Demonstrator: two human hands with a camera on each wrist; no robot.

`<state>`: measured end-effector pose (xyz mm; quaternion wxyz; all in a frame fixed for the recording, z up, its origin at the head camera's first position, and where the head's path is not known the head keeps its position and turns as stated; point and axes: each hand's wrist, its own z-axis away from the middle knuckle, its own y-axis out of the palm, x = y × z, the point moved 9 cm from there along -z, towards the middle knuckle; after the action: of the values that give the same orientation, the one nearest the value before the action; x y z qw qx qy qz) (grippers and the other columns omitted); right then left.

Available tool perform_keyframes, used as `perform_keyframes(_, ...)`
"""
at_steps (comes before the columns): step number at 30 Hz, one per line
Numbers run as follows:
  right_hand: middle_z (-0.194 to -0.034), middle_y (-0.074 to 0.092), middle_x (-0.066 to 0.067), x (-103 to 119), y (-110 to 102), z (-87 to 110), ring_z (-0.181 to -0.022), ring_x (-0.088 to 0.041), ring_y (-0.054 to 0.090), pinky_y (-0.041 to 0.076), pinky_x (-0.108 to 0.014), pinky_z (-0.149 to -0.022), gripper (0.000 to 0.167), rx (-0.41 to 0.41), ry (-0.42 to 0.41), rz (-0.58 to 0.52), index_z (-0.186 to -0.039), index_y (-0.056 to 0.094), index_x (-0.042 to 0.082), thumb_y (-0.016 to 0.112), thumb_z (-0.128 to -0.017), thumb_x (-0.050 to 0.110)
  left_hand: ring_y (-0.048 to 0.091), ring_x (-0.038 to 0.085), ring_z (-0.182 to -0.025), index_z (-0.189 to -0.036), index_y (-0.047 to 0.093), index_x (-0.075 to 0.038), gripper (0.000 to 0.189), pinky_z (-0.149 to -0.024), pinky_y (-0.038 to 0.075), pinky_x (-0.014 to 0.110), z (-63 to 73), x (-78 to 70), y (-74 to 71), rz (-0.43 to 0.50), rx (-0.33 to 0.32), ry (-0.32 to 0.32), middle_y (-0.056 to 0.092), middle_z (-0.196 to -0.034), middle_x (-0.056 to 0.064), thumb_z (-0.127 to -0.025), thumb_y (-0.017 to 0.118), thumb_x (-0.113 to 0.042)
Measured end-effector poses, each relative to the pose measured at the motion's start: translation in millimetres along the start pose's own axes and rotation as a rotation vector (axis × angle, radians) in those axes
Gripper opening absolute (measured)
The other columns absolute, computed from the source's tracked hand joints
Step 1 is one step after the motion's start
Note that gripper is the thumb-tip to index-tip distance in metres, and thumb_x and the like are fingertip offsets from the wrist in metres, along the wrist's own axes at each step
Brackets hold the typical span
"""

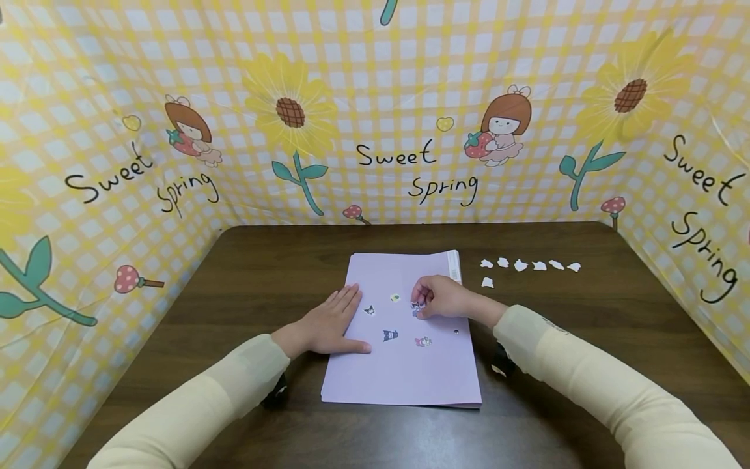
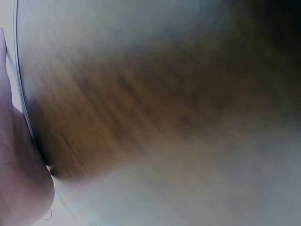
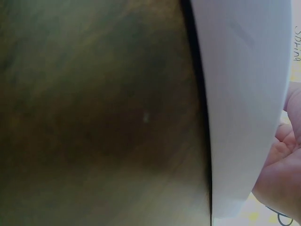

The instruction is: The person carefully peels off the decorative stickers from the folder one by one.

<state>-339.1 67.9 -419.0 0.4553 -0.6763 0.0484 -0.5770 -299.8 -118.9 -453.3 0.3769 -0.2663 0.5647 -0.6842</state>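
A light purple folder [image 1: 404,384] is lying on the dark wooden tabletop [image 1: 240,280], and the left hand [image 1: 331,320] is resting on its left edge, palm down, with fingers extended and thumb spread toward the near side, holding nothing. The right hand [image 1: 444,298] is curling its fingers and pinching a small bluish sticker [image 1: 416,305] between thumb and fingertips, over the right part of the folder. Four other stickers are sitting on the cover: a round green-and-yellow one [image 1: 395,298] on the far side, a black-and-white one [image 1: 369,311] on the left, a dark blue one [image 1: 390,335] nearer, and a pink one [image 1: 423,341] on the near right. Seven white scraps [image 1: 521,265] are lying beyond the folder's right edge.
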Motion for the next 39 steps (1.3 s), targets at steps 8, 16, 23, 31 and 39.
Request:
perform_keyframes(8,-0.078,0.056,-0.002,-4.0,0.5,-1.7,-0.072,-0.016,0.051,0.043,-0.026,-0.067,0.022,0.007,0.011,-0.055,-0.093,0.066,0.005,0.081,-0.078,0.003,-0.002,0.026,-0.147,-0.155,0.006,-0.002,0.118,-0.117,0.006,0.040,1.0,-1.2,-1.7,-0.010,0.005,0.007,-0.001,-0.162,0.014,-0.078,0.035,-0.087)
perform_keyframes(16,-0.075,0.056,-0.001,-5.4,-0.5,-1.2,-0.072,-0.015,0.050,0.041,-0.026,-0.067,0.015,-0.013,0.012,-0.073,-0.090,0.068,0.004,0.079,-0.079,0.003,-0.001,0.028,-0.147,-0.155,0.007,-0.001,0.118,-0.117,0.007,0.042,2.1,-2.2,-3.3,-0.007,0.002,0.015,0.001,-0.161,0.015,-0.078,0.036,-0.086)
perform_keyframes(23,-0.072,0.057,0.000,-4.3,-1.2,-0.8,-0.070,-0.014,0.050,0.041,-0.026,-0.065,0.014,-0.009,0.022,-0.005,-0.091,0.073,0.005,0.081,-0.079,0.007,0.001,0.029,-0.147,-0.155,0.009,-0.001,0.117,-0.117,0.008,0.042,3.3,-3.4,-5.5,0.000,-0.010,0.024,0.002,-0.161,0.016,-0.079,0.037,-0.085)
perform_keyframes(31,-0.072,0.060,0.001,-0.4,-1.5,1.6,-0.072,-0.015,0.052,0.043,-0.026,-0.066,0.008,-0.004,0.024,0.035,-0.086,0.074,0.007,0.080,-0.081,0.008,0.001,0.030,-0.147,-0.155,0.009,0.000,0.117,-0.116,0.008,0.043,4.4,-5.4,-7.5,0.002,-0.008,0.029,0.002,-0.161,0.017,-0.079,0.038,-0.085)
perform_keyframes(39,-0.071,0.060,0.001,-0.5,-5.5,3.1,-0.071,-0.015,0.052,0.044,-0.027,-0.066,0.013,-0.077,0.029,0.052,-0.084,0.073,0.006,0.083,-0.077,0.009,0.000,0.029,-0.147,-0.155,0.007,-0.001,0.118,-0.117,0.008,0.042,4.3,-3.1,-5.5,0.001,-0.003,0.017,0.001,-0.161,0.016,-0.078,0.036,-0.086)
